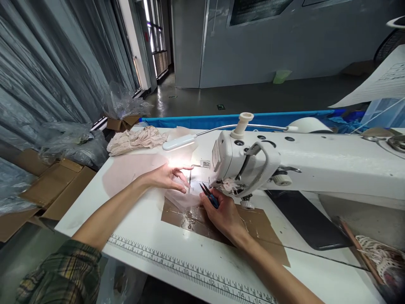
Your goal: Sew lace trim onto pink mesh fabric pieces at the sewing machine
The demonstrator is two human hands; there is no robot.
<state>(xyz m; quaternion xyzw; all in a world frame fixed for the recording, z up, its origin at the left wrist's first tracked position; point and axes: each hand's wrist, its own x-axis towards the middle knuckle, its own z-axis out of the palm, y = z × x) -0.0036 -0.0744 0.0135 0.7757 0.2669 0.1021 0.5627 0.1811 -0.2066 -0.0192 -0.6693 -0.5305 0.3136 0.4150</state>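
My left hand (167, 177) lies flat with fingers stretched out on a pale sheer fabric piece (182, 197) beside the needle of a white sewing machine (284, 162). My right hand (221, 211) is closed around small blue-handled thread snips (209, 195), whose dark blades point toward the needle area. A brown taped patch (259, 228) covers the table under my right hand. A gooseneck lamp (179, 142) shines on the fabric.
A white table (142, 228) carries a printed ruler (190, 270) along its front edge. A pile of cream lace (136, 139) lies at the far left, more lace (379, 253) at the right. Cardboard boxes (53, 185) and plastic bags stand left of the table.
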